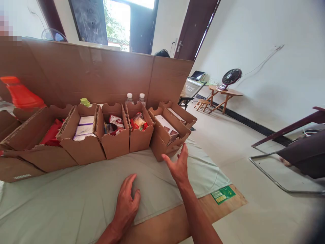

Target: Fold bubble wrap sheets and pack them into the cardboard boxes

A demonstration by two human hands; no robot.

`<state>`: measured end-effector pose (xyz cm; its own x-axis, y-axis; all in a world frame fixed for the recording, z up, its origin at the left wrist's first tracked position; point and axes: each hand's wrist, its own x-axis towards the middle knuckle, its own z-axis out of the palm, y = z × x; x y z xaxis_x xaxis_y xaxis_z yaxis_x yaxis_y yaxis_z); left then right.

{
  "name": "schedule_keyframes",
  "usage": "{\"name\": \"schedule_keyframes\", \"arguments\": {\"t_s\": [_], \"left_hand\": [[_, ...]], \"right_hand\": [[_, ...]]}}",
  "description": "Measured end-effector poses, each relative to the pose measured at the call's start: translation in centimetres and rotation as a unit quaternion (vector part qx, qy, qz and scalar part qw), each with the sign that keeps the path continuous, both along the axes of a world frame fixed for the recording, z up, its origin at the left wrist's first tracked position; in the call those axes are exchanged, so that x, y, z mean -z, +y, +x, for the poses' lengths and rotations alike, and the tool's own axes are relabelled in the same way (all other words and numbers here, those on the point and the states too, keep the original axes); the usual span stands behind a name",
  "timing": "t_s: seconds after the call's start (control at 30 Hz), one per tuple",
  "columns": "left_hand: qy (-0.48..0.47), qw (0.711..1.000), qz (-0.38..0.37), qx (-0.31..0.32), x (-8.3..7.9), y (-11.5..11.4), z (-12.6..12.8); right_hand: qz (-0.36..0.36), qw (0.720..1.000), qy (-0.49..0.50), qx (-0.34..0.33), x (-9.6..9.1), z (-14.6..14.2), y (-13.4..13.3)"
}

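Cardboard box [159, 149], white carton [164, 127] inside, set on pale cloth [76, 193] just beyond the right hand [177, 166].
At the box's near end, that hand's thumb is spread wide; contact cannot be told. The left hand [127, 196] is held half-open, nearer and left of the box.

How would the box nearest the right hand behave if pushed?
The box would probably slide rather than roll, being flat-sided. Being open-topped cardboard, it may flex a little under pressure. The cloth beneath might bunch, since it looks wrinkled.
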<state>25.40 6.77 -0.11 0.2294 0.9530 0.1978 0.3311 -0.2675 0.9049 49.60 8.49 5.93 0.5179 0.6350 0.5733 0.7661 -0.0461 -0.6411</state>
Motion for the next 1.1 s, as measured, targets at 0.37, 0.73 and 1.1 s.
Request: {"name": "schedule_keyframes", "arguments": {"t_s": [0.37,0.73,1.1], "left_hand": [[0.002,0.999,0.033,0.002,0.2,0.1,0.1],[-0.001,0.999,0.042,0.018,0.9,0.3,0.1],[-0.082,0.990,-0.016,-0.118,-2.1,0.7,-1.1]], "right_hand": [[-0.095,0.987,-0.088,-0.096,0.3,-1.2,0.8],[-0.101,0.981,-0.058,-0.158,-7.1,-4.1,2.9],[-0.227,0.944,-0.184,-0.155,-11.4,-7.0,2.6]]}}
